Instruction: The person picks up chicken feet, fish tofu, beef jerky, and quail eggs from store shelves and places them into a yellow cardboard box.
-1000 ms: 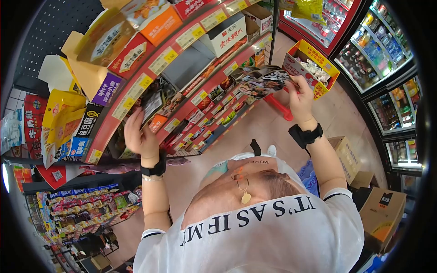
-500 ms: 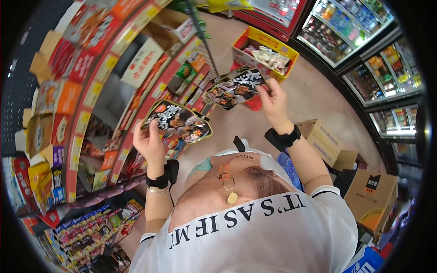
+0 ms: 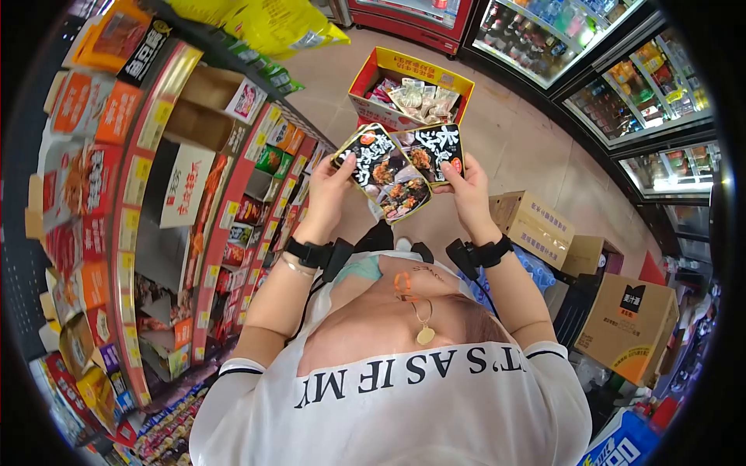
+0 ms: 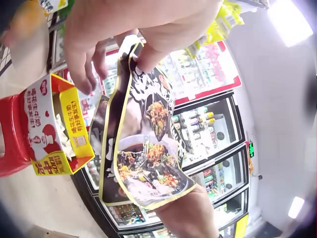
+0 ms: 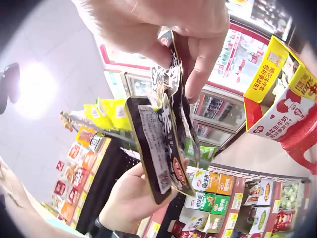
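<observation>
In the head view, my left hand point(image 3: 330, 186) pinches a black food packet point(image 3: 398, 185) with white lettering and pictures of a cooked dish, thumb on its front. My right hand point(image 3: 468, 194) pinches a similar black packet point(image 3: 452, 140) by its outer edge. The two packets are side by side in front of my body, the left one overlapping the right one. From the left wrist, the left-hand packet point(image 4: 148, 168) hangs from thumb and fingers, its front showing. The right wrist view shows a printed white label point(image 5: 154, 146) on a packet's back.
Snack shelves point(image 3: 132, 225) with price tags stand on the left. Beyond the packets is a yellow and red display box point(image 3: 458, 89) of small packs. Drink fridges point(image 3: 536, 39) line the far right, and cardboard cartons point(image 3: 625, 322) sit on the floor by my right side.
My left hand has come away from the shelf with a packet. Both hands have drawn together, so the packets now overlap. The view has turned toward the display box.
</observation>
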`<action>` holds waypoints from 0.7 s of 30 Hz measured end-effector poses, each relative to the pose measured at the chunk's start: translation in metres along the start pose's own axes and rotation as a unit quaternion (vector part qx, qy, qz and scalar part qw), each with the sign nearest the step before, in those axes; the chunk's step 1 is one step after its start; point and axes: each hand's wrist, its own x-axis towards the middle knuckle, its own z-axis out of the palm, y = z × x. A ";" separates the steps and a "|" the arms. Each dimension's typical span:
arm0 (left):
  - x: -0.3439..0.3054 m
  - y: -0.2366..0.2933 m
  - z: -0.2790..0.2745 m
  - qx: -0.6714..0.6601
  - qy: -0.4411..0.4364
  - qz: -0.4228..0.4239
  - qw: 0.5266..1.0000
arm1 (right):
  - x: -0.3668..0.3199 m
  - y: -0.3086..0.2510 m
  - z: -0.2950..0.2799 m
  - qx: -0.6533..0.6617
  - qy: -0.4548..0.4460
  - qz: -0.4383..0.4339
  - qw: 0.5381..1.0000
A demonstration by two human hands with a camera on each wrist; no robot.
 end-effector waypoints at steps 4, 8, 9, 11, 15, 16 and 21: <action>0.062 -0.002 -0.003 -0.013 -0.097 -0.138 0.985 | 0.038 0.008 -0.008 0.015 -0.010 0.043 0.999; 0.116 0.006 0.009 -0.020 -0.137 -0.195 0.971 | 0.071 0.000 0.000 0.017 -0.010 0.085 0.996; 0.128 0.007 0.007 -0.003 -0.147 -0.221 0.964 | 0.079 -0.002 0.002 0.020 -0.022 0.089 0.996; 0.157 -0.006 -0.005 0.022 -0.164 -0.237 0.957 | 0.090 0.002 0.005 0.028 -0.024 0.097 0.995; 0.182 -0.006 0.002 -0.003 -0.154 -0.207 0.966 | 0.113 0.013 0.007 -0.002 -0.050 0.133 0.990; 0.187 -0.007 0.001 -0.001 -0.154 -0.214 0.965 | 0.119 0.021 0.005 -0.015 -0.043 0.132 0.990; 0.215 -0.018 -0.003 0.020 -0.120 -0.199 0.972 | 0.165 0.034 -0.006 0.040 -0.057 0.268 0.961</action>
